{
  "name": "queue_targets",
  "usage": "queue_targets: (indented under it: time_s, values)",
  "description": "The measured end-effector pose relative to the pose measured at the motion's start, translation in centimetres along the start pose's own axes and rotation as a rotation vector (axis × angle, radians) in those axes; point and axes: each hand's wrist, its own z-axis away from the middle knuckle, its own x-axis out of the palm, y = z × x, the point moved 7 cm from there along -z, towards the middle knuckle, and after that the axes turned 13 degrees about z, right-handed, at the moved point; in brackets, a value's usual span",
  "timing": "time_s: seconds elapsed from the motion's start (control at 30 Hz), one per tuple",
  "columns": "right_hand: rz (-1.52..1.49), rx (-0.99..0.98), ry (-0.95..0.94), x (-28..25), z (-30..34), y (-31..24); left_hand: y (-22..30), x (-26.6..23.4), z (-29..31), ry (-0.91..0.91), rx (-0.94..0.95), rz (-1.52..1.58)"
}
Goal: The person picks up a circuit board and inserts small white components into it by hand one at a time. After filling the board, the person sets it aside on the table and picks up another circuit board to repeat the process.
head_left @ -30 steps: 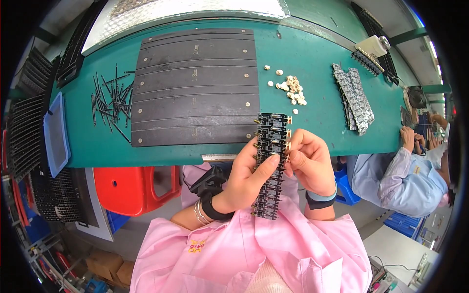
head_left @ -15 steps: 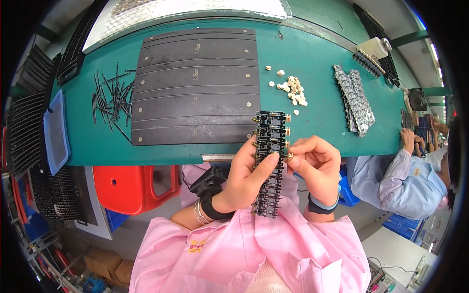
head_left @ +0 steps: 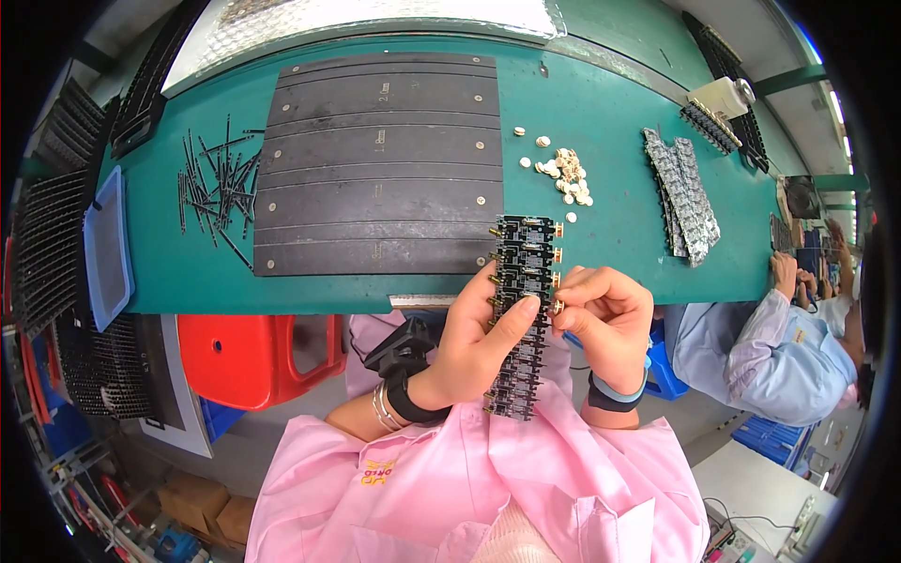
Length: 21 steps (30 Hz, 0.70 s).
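My left hand (head_left: 483,342) is closed around a long panel of small black circuit boards (head_left: 524,373), its thumb lying across the face. The panel stands lengthwise in front of my chest, its far end over the green bench edge. Brass-coloured pins stick out along its left side. Several small cream-and-gold parts sit on the upper right edge. There my right hand (head_left: 605,314) pinches a small round cream part (head_left: 559,307) between thumb and fingertips, against the panel's edge. Fingers partly hide it. Beyond lies a loose pile of similar round cream parts (head_left: 570,174).
A dark grooved plate (head_left: 375,169) lies on the green bench (head_left: 610,122), with thin black strips (head_left: 221,183) left of it. Silvery wrapped panels (head_left: 685,197) lie right. A blue tray (head_left: 110,253), a red stool (head_left: 244,361) and a person in blue (head_left: 751,347) are around.
My view has shifted slightly. The panel's face has turned a little more upward. Both hands keep their hold, the right fingertips staying at the panel's right edge.
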Motion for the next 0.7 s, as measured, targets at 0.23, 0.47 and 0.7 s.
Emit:
queue_targets:
  time_s: [0.23,0.47,0.7]
  values:
    - [0.019,-0.024,0.026,-0.2,0.0,-0.1,0.0,0.0,0.0,0.014,0.021,-0.035]
    - [0.085,-0.093,0.016,-0.1,0.0,-0.4,0.0,0.0,-0.1,0.002,0.031,-0.078]
    - [0.083,-0.047,0.085,-1.5,-0.1,-0.1,-0.1,-0.3,-0.1,0.044,-0.005,-0.005]
